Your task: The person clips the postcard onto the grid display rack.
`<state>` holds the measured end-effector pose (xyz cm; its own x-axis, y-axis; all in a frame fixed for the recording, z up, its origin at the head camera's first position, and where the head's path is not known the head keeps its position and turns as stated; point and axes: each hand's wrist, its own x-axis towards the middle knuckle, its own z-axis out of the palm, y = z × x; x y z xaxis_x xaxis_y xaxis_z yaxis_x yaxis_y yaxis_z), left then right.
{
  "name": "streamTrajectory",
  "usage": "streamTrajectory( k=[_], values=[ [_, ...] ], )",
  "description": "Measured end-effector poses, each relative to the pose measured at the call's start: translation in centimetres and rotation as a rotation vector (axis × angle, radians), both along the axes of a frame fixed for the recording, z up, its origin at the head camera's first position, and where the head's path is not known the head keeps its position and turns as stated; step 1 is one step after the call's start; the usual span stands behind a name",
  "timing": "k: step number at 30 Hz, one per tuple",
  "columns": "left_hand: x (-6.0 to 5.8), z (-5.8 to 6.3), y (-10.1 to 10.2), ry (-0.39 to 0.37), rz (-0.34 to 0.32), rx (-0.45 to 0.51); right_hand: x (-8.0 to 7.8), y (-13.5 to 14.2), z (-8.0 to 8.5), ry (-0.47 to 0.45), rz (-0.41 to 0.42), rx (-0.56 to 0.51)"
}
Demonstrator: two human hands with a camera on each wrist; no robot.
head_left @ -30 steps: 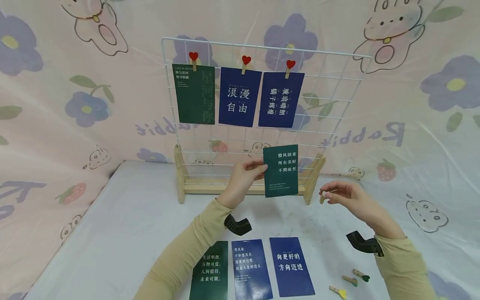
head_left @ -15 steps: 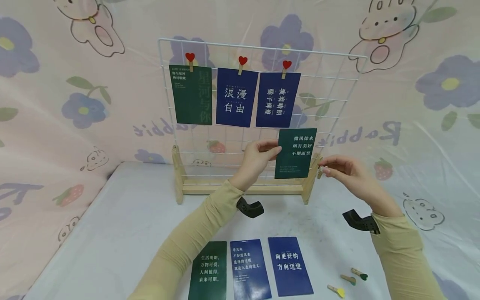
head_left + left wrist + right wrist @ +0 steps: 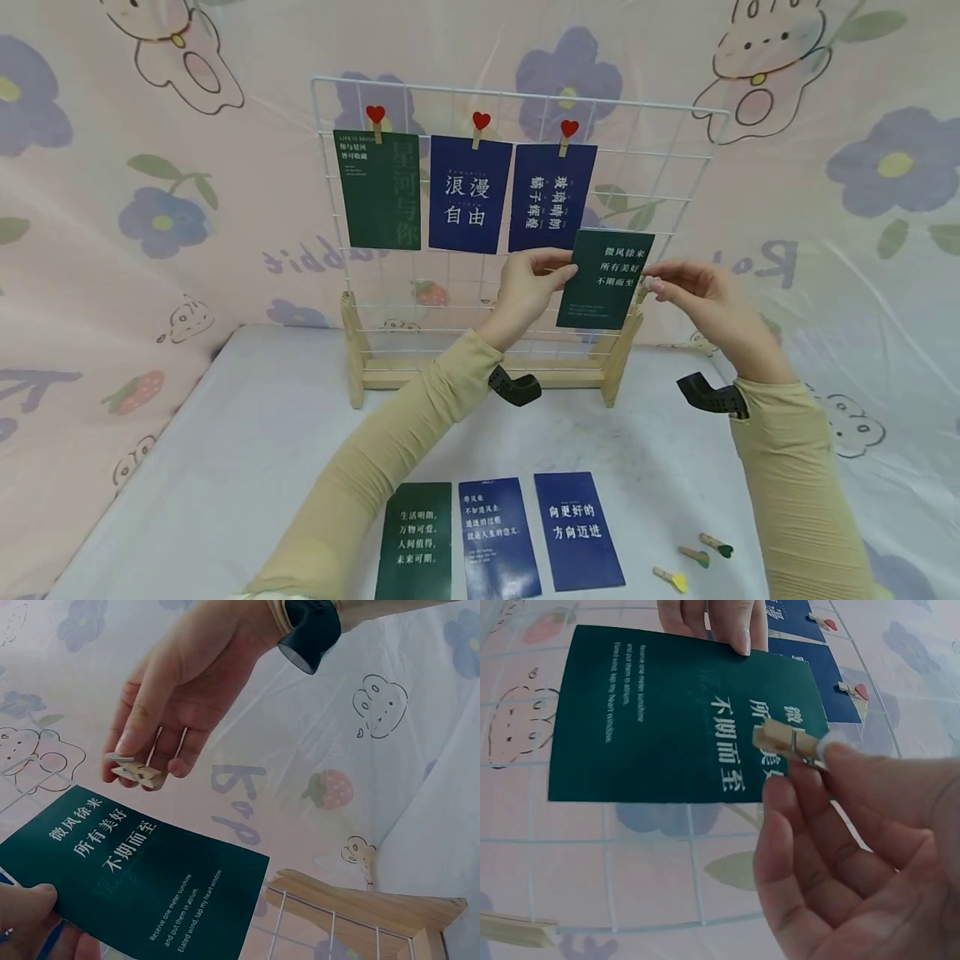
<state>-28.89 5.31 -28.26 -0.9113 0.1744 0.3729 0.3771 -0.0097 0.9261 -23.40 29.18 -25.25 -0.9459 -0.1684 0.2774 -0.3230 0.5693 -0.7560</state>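
Observation:
My left hand [image 3: 566, 272] pinches the left edge of a dark green card [image 3: 606, 279] with white writing and holds it upright and slightly tilted before the white wire grid panel [image 3: 675, 183], just below the third hung card [image 3: 551, 198]. My right hand [image 3: 651, 286] pinches a small wooden clothespin [image 3: 642, 292] at the card's right edge. In the right wrist view the clothespin [image 3: 784, 740] lies over the green card [image 3: 652, 712]. In the left wrist view the clothespin [image 3: 136, 772] hangs just above the card's [image 3: 142, 877] top edge.
Three cards hang on the grid from red heart pegs [image 3: 481, 122]. On the white table lie a green card [image 3: 415, 542], two blue cards [image 3: 498, 537] [image 3: 577, 529] and three loose pegs [image 3: 701, 557]. The grid stands in a wooden base [image 3: 480, 375]. Patterned fabric surrounds the table.
Both hands rose and moved right. The green card went from in front of the grid's base up to below the third hung card, and the clothespin came up to the card's right edge.

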Motion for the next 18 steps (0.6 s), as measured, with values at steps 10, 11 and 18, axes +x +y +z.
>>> streamTrajectory(
  k=[10, 11, 18],
  values=[
    [-1.6, 1.6, 1.0, 0.069, 0.032, 0.035, -1.7, -0.2, 2.4, 0.083, 0.015, -0.078],
    [-1.7, 1.8, 1.1, 0.074, 0.038, 0.035, -1.8, -0.1, 2.7, 0.082, 0.014, -0.077],
    [-2.5, 3.2, 1.5, 0.101, 0.037, 0.007, -2.6, 0.1, 4.3, 0.117, 0.005, -0.122]
  ],
)
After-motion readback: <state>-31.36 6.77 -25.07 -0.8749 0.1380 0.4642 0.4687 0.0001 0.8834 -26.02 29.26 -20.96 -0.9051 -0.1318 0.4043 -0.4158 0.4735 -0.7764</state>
